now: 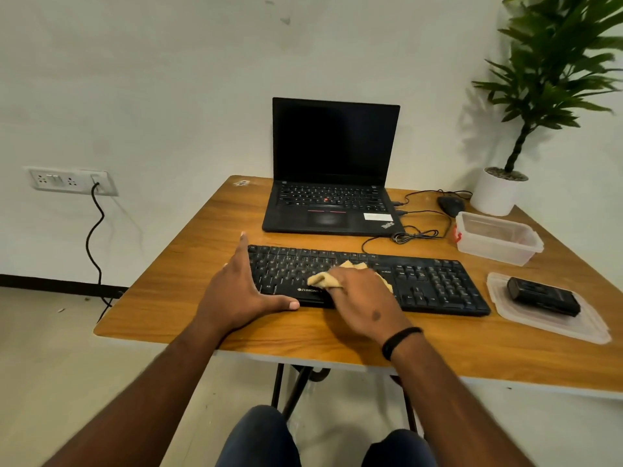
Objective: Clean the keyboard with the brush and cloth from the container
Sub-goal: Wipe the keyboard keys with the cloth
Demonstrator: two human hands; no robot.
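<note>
My right hand (359, 296) lies over the middle of the black keyboard (438, 284), fingers curled down onto a yellow cloth (325, 279) that is bunched beneath them and pressed against the keys; folds of the cloth stick out to the left of my knuckles and past the far side of the hand. My left hand (241, 291) is spread open at the keyboard's left end, straight fingers pointing away from me along its left edge and the thumb stretched to the right along its near edge, holding nothing. A black band (399, 342) circles my right wrist. The keyboard sits across the middle of the wooden table (188, 264), its cable running to the far right toward an open black laptop (332, 166) that stands just beyond it with a dark screen. To the right of the keyboard a clear lid (553, 326) lies flat with a black oblong object (542, 296) resting on it; whether this is the brush I cannot tell. Farther back on the right stands the clear container (497, 239), and beyond it a black mouse (451, 205) and a white pot with a green plant (499, 190) at the far right corner.
</note>
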